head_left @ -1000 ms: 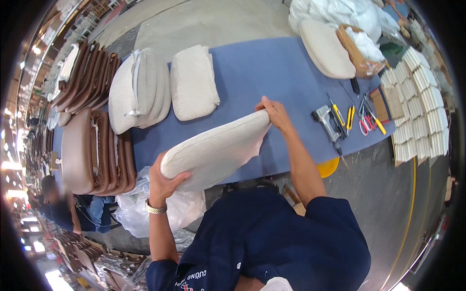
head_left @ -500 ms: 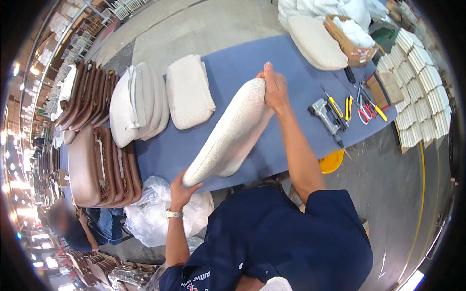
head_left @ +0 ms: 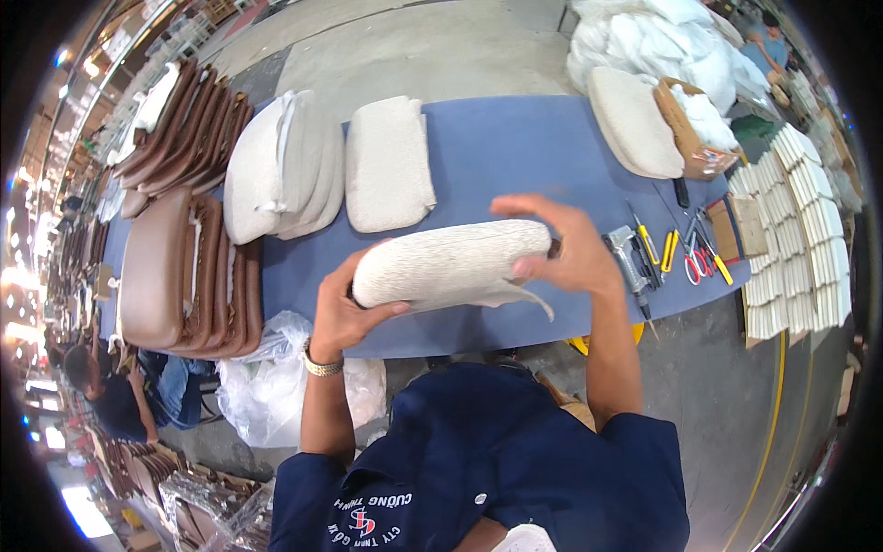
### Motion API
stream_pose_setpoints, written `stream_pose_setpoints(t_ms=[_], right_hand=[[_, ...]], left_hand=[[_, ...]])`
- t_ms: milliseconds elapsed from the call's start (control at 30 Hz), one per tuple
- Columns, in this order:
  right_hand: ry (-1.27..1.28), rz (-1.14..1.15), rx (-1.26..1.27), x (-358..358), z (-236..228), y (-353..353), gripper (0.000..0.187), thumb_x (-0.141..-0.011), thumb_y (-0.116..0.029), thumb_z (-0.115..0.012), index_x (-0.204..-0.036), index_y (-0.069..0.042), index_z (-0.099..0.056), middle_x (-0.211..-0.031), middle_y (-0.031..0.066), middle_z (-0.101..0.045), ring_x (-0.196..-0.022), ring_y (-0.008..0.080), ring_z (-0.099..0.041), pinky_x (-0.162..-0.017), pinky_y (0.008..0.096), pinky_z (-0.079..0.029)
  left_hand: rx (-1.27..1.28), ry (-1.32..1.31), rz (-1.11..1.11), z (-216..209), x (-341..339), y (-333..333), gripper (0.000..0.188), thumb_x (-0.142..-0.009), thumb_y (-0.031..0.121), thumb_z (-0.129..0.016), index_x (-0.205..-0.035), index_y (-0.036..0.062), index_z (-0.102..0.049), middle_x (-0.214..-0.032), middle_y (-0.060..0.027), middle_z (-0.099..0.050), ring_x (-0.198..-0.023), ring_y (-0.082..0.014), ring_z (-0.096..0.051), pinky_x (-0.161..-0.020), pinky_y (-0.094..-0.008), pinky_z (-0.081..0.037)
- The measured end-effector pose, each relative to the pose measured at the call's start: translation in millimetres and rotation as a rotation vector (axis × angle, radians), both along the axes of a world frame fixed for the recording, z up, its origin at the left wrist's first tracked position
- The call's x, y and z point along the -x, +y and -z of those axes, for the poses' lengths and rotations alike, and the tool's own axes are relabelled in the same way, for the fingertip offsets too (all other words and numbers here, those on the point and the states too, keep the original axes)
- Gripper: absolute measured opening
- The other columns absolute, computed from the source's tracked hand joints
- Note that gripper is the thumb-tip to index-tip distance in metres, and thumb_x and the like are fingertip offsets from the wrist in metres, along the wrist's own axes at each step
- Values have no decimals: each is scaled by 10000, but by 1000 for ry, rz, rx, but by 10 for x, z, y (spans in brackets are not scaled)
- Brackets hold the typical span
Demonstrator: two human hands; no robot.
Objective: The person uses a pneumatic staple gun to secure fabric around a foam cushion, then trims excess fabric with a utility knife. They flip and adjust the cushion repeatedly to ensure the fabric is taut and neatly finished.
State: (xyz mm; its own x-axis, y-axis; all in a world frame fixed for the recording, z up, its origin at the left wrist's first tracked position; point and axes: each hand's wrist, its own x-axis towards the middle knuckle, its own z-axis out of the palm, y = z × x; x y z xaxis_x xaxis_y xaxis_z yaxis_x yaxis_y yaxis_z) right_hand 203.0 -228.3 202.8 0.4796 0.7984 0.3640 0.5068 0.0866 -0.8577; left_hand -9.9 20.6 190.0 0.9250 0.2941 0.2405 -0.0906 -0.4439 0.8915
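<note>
A cream fabric chair cushion [head_left: 451,262] is held up on edge above the near side of the blue table, its long side facing up. My left hand [head_left: 342,308] grips its left end, thumb along the near face and fingers behind. At the right end, my right hand [head_left: 575,244] is open, with fingers stretched over the top edge and the thumb by the near face; whether it touches the fabric is unclear. A loose flap of fabric [head_left: 529,296] hangs from the lower right of the cushion. Its underside is hidden.
On the blue table [head_left: 506,138] lie a flat cream cushion [head_left: 391,166], stacked cream cushions [head_left: 285,170] and brown cushions [head_left: 161,276]. At right are a staple gun [head_left: 630,262], yellow cutters [head_left: 670,250], red scissors [head_left: 693,269] and a cardboard box [head_left: 704,156]. Another person [head_left: 115,396] is at lower left.
The cushion has turned from a steep slant to nearly level and come closer to me. My right hand has moved down from its upper end and opened; my left still grips the other end.
</note>
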Motion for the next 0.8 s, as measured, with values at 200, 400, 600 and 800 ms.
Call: stream_pose_setpoints(t_ms=[200, 400, 600, 800], right_hand=[[28, -14, -63, 624, 145, 722, 695, -682, -372, -929, -1246, -67, -661, -1160, 148, -714, -1056, 333, -700, -911, 397, -542], [8, -109, -212, 991, 207, 1069, 719, -665, -379, -940, -1245, -49, -672, -1157, 136, -720, -1058, 288, -698, -923, 367, -534], [252, -137, -102, 810, 1050, 1023, 593, -805, -428, -842, -1234, -48, -688, -1157, 126, -720, -1071, 244, -682, -936, 370, -520], [546, 333, 226, 557, 2703, 831, 410, -997, -375, -641, -1242, -49, -686, -1121, 109, -728, -1021, 211, -680, -921, 356, -522]], left_hand=[[-187, -187, -198, -267, 238, 284, 715, -696, 297, -924, -1276, -20, -654, -1182, -158, -725, -1083, -238, -696, -946, -353, -535], [-667, -9, -200, -517, 524, 339, 804, -621, 563, -892, -1120, -43, -717, -1055, -140, -750, -978, -249, -718, -858, -359, -547], [-359, -37, -437, -271, 922, 767, 828, -716, 691, -800, -1070, -56, -735, -1020, -123, -747, -922, -205, -702, -832, -330, -537], [-448, -105, -550, 137, 1499, 1221, 723, -943, 641, -604, -1025, -67, -729, -1046, -163, -742, -914, -229, -703, -866, -347, -537]])
